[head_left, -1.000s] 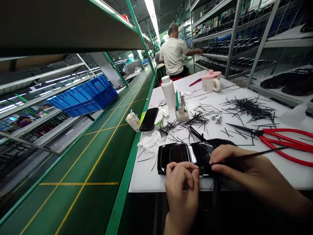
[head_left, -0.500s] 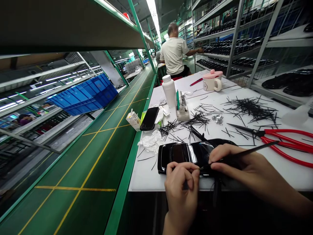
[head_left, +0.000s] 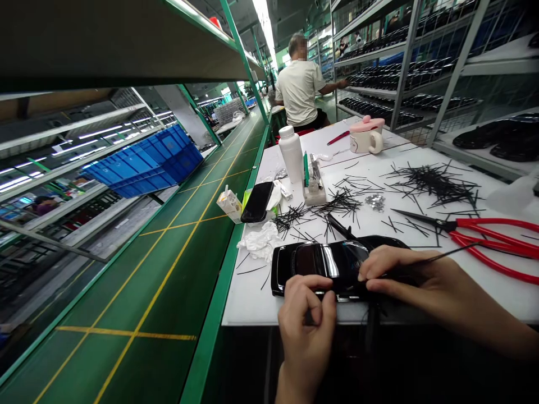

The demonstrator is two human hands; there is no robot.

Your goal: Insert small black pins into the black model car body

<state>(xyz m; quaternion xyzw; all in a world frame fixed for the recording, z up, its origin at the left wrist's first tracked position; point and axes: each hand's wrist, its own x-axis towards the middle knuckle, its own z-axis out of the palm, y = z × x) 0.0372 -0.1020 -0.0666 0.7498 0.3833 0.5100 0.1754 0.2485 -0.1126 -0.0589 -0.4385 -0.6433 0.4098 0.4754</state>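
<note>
Obs 1: Gloss-black model car body (head_left: pixel 324 264) sits at near edge of white bench (head_left: pixel 421 179), nose toward the green conveyor (head_left: pixel 177 241). Looks like a light, hollow plastic shell w/ slick lacquer. My guess: smudges and scratches easily.

Obs 2: Agreed. Left hand (head_left: pixel 305 320) is curled, thumb and forefinger pinched together against the car's near side. Can't tell if sth tiny is between them.

Obs 1: Right hand (head_left: pixel 404 278) lies flat-ish over the rear, fingertips pressed together on a thin black strip (head_left: pixel 446 256) that trails off to the right. Strip seems springy, thin, prob bends before it snaps.

Obs 2: Best hold for the shell, I'd say: by the sills and lower edges, not roof or glass. Strip: near its tip, else it whips.

Obs 1: Red-handled pliers (head_left: pixel 488 238) just beyond right hand, untouched. Loose black strips (head_left: pixel 429 182) heaped further back.
</note>
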